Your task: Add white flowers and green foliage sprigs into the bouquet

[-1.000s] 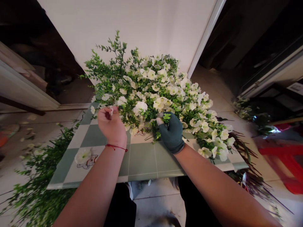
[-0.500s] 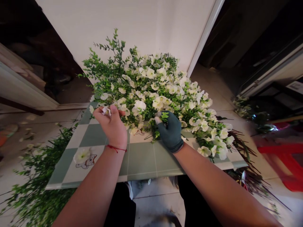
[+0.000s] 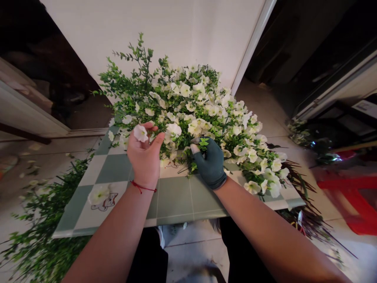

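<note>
My left hand (image 3: pixel 145 155), bare with a red string at the wrist, holds a white flower (image 3: pixel 140 133) at its fingers, over the near left part of the flower pile. My right hand (image 3: pixel 208 162), in a dark green fingerless glove, is closed on a green leafy sprig (image 3: pixel 204 144) at the pile's near edge; its thumb and fingertip are bare. The large heap of white flowers (image 3: pixel 210 110) with green leaves spreads over the checkered table (image 3: pixel 176 198). A loose white flower (image 3: pixel 99 195) lies at the table's left.
Taller green branches (image 3: pixel 144 70) rise at the back left. Bundles of greenery (image 3: pixel 50 224) stand beside the table's left edge. Dark reddish stems (image 3: pixel 313 224) and a red stool (image 3: pixel 350 196) are at the right. A white panel (image 3: pixel 156 23) stands behind.
My left hand has turned and moved slightly right, so the white flower now shows its open face above the fingers. My right hand keeps its grip almost unchanged.
</note>
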Demonstrator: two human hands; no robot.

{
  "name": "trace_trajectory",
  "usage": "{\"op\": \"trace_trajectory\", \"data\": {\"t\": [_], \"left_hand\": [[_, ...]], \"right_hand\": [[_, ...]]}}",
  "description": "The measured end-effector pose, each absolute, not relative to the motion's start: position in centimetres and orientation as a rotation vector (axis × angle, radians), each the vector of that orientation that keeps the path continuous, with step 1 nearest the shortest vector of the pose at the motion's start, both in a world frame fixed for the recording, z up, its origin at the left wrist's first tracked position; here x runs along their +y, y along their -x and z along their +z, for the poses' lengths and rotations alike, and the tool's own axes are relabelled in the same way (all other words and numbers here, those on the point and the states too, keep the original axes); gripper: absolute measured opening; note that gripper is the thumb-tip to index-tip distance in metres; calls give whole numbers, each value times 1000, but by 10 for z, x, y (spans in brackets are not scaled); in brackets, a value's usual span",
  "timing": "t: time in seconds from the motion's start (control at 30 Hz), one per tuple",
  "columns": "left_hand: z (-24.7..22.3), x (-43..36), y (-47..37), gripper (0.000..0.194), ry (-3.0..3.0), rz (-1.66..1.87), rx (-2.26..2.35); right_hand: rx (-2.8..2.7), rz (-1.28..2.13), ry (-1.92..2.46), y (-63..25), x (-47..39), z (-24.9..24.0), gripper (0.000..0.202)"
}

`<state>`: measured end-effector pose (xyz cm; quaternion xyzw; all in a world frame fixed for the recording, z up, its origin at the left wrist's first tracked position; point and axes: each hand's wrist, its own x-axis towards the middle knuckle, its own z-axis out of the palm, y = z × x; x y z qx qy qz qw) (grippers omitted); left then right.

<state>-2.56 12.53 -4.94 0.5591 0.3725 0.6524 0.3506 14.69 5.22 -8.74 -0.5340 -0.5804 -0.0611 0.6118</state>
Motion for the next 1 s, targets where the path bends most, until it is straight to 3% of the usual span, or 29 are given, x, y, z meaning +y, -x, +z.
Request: {"op": "trace_trajectory", "data": {"t": [0.27,0.5,0.7,0.87,1.0], "left_hand": [[-44,115,21,51,-1227,1453,703],[-45,112,22,46,-1319,1429,751],[-50,117,20,59,-1348,1590,857],[-58,125,21,45,-1279,1592,816],[-61,126,21,37,-1210,1562,767]], "right_hand": [[-1299,-136,1228,-146,54,-89,12],[-1268,-124,1199,-145,53,-93,19],[-1313,-146,1167,-142,47,-84,23],[-1385,-139,1183,-143,43,-79,19],[-1456,-167,1132,-143,40,-86,38]]}}
